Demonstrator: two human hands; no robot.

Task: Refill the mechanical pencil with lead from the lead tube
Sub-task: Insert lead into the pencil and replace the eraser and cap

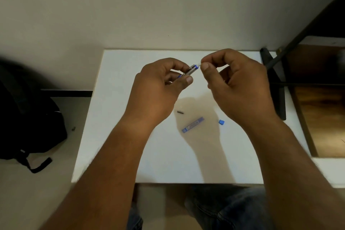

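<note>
My left hand [160, 87] grips a silver and blue mechanical pencil [190, 70], its back end pointing up and right. My right hand [235, 82] pinches a small white piece, likely the eraser [199, 64], between thumb and forefinger right at that end of the pencil. Both hands hover above the white table [119, 136]. Below them on the table lies the blue lead tube [192, 124], on its side. A small blue cap [221, 122] sits just to its right. A short dark piece [180, 112] lies above the tube.
A black backpack [28, 117] rests on the floor to the left of the table. A dark metal stand [276, 80] and a wooden surface [321, 108] are on the right. My knees in jeans [224, 209] show under the table's near edge.
</note>
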